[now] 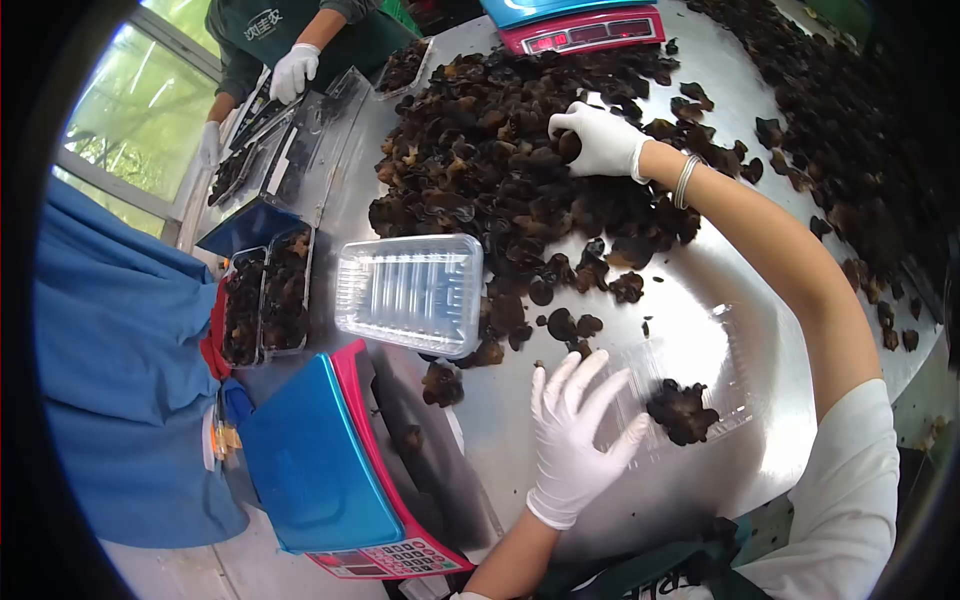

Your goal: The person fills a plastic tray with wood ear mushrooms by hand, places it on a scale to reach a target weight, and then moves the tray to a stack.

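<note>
My gloved left hand [585,435] is open, fingers spread, at the left side of a clear plastic tray [735,375]. One dark wood ear mushroom [683,411] lies in that tray. My gloved right hand [603,142] reaches into a large heap of wood ear mushrooms [470,150]. Its thumb and fingers are curled round a brown mushroom piece [568,147] at the top of the heap. Part of the fingers is hidden. Left of the heap's near edge lies another clear plastic tray [410,295], with mushroom pieces beside it.
A blue-topped scale [315,460] stands at the near left, a second scale [585,30] at the back. Filled clear boxes [262,300] sit at the left edge. Another person's gloved hand [294,72] is at the far left. More mushrooms [840,130] cover the right side.
</note>
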Available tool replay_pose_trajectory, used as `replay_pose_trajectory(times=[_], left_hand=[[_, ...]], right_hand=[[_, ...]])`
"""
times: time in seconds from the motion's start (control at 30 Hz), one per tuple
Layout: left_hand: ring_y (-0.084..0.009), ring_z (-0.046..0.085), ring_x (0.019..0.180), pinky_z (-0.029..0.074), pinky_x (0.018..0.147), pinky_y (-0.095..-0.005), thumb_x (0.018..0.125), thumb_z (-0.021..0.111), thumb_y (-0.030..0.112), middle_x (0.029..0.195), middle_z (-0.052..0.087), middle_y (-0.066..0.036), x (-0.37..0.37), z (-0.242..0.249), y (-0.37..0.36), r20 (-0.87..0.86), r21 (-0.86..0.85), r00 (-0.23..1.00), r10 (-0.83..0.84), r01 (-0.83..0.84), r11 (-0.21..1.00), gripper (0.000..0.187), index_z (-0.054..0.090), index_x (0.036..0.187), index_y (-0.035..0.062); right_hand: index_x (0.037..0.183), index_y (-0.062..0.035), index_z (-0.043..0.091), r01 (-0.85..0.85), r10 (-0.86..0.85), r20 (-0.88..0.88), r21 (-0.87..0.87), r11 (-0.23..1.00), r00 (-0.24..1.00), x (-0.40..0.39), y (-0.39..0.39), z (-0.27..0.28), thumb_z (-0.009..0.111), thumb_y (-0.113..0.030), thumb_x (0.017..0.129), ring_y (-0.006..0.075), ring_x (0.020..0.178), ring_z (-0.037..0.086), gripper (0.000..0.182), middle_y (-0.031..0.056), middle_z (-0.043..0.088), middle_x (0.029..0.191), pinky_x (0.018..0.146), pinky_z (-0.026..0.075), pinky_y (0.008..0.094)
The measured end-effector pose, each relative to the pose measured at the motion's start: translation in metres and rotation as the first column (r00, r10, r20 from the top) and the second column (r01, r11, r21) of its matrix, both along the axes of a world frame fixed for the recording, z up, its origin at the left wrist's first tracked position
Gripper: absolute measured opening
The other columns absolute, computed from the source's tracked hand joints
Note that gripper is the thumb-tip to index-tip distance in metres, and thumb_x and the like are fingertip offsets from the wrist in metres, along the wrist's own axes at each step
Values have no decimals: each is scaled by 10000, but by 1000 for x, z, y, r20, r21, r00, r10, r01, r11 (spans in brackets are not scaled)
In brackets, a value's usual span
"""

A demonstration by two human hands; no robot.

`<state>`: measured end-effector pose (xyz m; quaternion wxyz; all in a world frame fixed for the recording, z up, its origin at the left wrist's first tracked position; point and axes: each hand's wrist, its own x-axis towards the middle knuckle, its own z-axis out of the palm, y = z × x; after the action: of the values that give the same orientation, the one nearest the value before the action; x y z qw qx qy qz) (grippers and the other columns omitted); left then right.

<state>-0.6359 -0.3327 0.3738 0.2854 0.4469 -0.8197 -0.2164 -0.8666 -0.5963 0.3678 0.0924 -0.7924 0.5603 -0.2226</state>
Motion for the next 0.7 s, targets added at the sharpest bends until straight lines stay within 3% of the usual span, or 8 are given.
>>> replay_pose_trajectory(times=[0.13,0.23,0.3,0.4,0.5,0.57,0.63,0.7], left_hand=[[-315,492,1201,327,1069,-423,736,718,108,1222,596,-95,5,1,-1,-156,20,985,74,-72,997,373,659,1103,88],[-284,485,1232,354,1059,-383,860,622,106,1266,567,-141,11,-5,-5,-328,116,936,129,-96,989,355,592,1203,20],[-268,454,1269,328,1083,-378,940,532,167,1323,518,-151,11,-15,-7,-496,207,852,165,-69,976,385,513,1282,-9],[-257,410,1303,286,1105,-382,1003,438,235,1378,455,-163,9,-20,-6,-644,294,734,217,-24,955,446,411,1362,-28],[-257,397,1310,272,1111,-383,1022,389,257,1399,428,-164,7,-20,-4,-668,308,712,217,-1,951,463,374,1388,-25],[-258,399,1309,272,1112,-382,1029,366,259,1406,420,-162,8,-19,-3,-657,296,727,200,4,955,460,369,1395,-20],[-258,407,1303,278,1110,-380,1032,356,261,1404,421,-161,9,-18,-2,-645,295,739,195,6,955,460,367,1398,-17],[-258,418,1293,290,1104,-379,1032,358,262,1394,429,-161,8,-18,-2,-633,305,748,199,5,952,460,370,1397,-17]], right_hand=[[960,-87,608,-145,150,148,-43,988,977,-11,31,18,728,-166,653,335,932,571,339,147,573,979,846,471,394],[951,-72,590,-158,168,298,-57,986,940,-13,70,45,707,-137,675,260,863,573,306,118,550,924,796,478,337],[917,-62,562,-164,166,372,-39,986,913,-5,112,71,682,-63,697,122,843,491,251,22,517,928,773,430,273],[911,-70,581,-318,308,405,-45,947,861,5,164,71,726,-31,637,183,967,541,312,34,553,942,861,447,294],[954,-126,601,-431,396,262,89,898,880,37,226,63,735,-55,636,261,1066,523,352,94,499,1141,872,469,344],[988,-133,591,-476,473,56,135,869,879,51,244,51,782,-141,643,344,1082,501,395,119,485,1231,907,448,398],[1112,-174,598,-461,475,-91,136,877,875,57,254,44,772,-327,689,333,1053,514,482,157,470,1225,861,437,422],[1202,-162,572,-545,556,-42,145,826,830,50,247,53,769,-352,699,337,1086,509,573,167,452,1270,878,441,430]])
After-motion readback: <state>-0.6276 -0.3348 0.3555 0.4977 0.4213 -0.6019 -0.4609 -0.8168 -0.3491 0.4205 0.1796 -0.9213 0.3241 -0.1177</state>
